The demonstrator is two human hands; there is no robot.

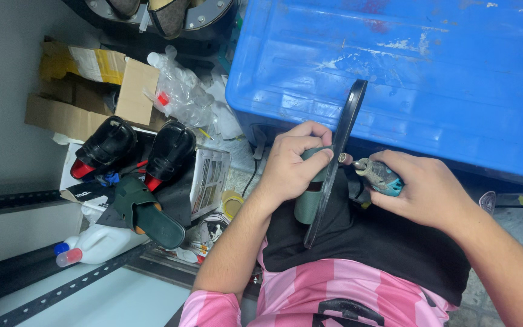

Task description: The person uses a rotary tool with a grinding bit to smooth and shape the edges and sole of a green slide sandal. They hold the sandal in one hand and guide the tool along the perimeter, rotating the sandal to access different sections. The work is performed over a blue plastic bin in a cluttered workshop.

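Left hand (292,166) gripping one green shoe (310,203), right hand (425,191) gripping one grinder (378,174), below one blue bin (407,66); two black shoes (107,145) left.

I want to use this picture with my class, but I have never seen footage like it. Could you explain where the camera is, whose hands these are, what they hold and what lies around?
The one picture comes from a camera worn on a person's head, looking down at their lap, so both hands are their own. The left hand grips a green shoe on edge, its thin dark sole turned toward the tool. The right hand holds a small teal rotary tool, its tip at the sole's edge. A black cloth covers the lap, over a pink striped shirt. Ahead stands a big blue plastic bin. To the left, on the floor, lie two black shoes with red insides, a green sandal, a white bottle, cardboard boxes and crumpled plastic bags.
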